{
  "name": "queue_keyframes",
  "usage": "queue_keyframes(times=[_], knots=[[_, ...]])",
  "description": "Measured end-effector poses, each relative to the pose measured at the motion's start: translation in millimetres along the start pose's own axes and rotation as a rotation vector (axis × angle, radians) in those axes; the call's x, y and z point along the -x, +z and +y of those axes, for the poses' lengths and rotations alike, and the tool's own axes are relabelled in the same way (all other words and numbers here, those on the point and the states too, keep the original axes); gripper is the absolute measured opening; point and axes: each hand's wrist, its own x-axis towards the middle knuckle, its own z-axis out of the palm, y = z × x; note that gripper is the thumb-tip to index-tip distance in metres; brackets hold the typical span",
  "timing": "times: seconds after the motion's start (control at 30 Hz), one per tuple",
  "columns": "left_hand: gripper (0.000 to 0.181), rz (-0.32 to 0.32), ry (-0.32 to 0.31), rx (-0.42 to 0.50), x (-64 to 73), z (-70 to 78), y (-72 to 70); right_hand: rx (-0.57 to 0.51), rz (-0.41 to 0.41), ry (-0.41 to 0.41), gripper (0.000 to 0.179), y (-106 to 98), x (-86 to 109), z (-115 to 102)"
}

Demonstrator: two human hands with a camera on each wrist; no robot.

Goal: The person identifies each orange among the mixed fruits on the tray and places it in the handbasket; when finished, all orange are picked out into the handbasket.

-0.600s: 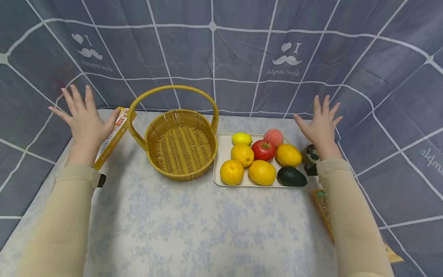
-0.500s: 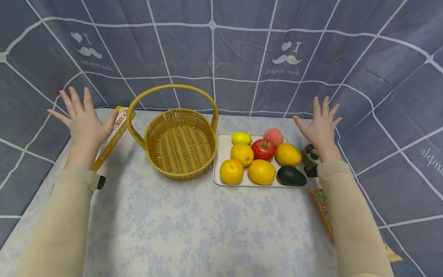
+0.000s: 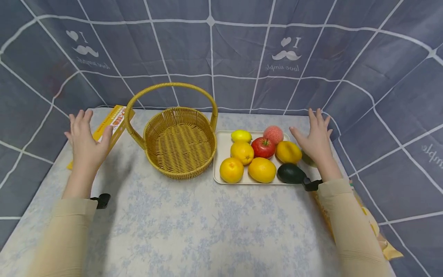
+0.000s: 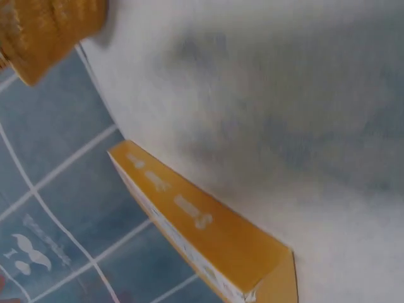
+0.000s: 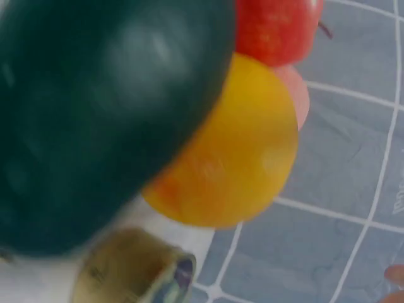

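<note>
In the head view, my left hand (image 3: 86, 142) hovers at the left, fingers up and thumb apart, overlapping a long yellow box (image 3: 119, 125). A wicker basket (image 3: 180, 175) with a tall handle stands to its right, with nothing in it. My right hand (image 3: 315, 144) is raised with spread fingers at the right end of a white tray (image 3: 225, 146). On that tray lie a lemon (image 3: 241, 135), a red apple (image 3: 263, 148), a pink peach (image 3: 273, 134), a dark green avocado (image 3: 290, 174) and several orange-yellow fruits (image 3: 262, 170). Neither hand holds anything.
A small round can (image 5: 126, 268) stands beside the tray, mostly hidden by my right hand in the head view. Packaged bags (image 3: 375, 227) lie by my right forearm. Another orange package (image 4: 50, 31) shows in the left wrist view. Grey checked curtain (image 3: 235, 50) encloses the table.
Both hands have come down and back toward me, the right also slightly left. The left fingers have drawn closer together. The basket and fruit have stayed in place.
</note>
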Motion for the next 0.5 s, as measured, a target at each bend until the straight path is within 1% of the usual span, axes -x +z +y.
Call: queue_keyframes(times=[0.1, 0.2, 0.27, 0.37, 0.43, 0.5], knots=[[0.063, 0.001, 0.018, 0.093, 12.5, 4.7, 3.2, -0.016, -0.007, -0.004, 0.084, 6.3, 8.2, 0.8], [0.060, -0.039, 0.023, 0.177, 22.9, 10.8, 6.3, -0.026, -0.025, -0.005, 0.078, 13.0, 15.2, 1.8], [0.060, -0.078, 0.010, 0.229, 27.9, 15.0, 9.7, -0.034, -0.040, -0.003, 0.076, 16.4, 19.7, 2.6], [0.062, -0.147, -0.040, 0.293, 33.9, 20.9, 15.2, -0.038, -0.078, 0.019, 0.076, 20.0, 26.3, 3.7], [0.064, -0.184, -0.071, 0.317, 37.1, 23.2, 18.5, -0.041, -0.102, 0.036, 0.077, 22.6, 30.0, 4.1], [0.066, -0.216, -0.086, 0.328, 39.3, 24.4, 22.3, -0.039, -0.119, 0.056, 0.076, 25.0, 33.2, 4.9]])
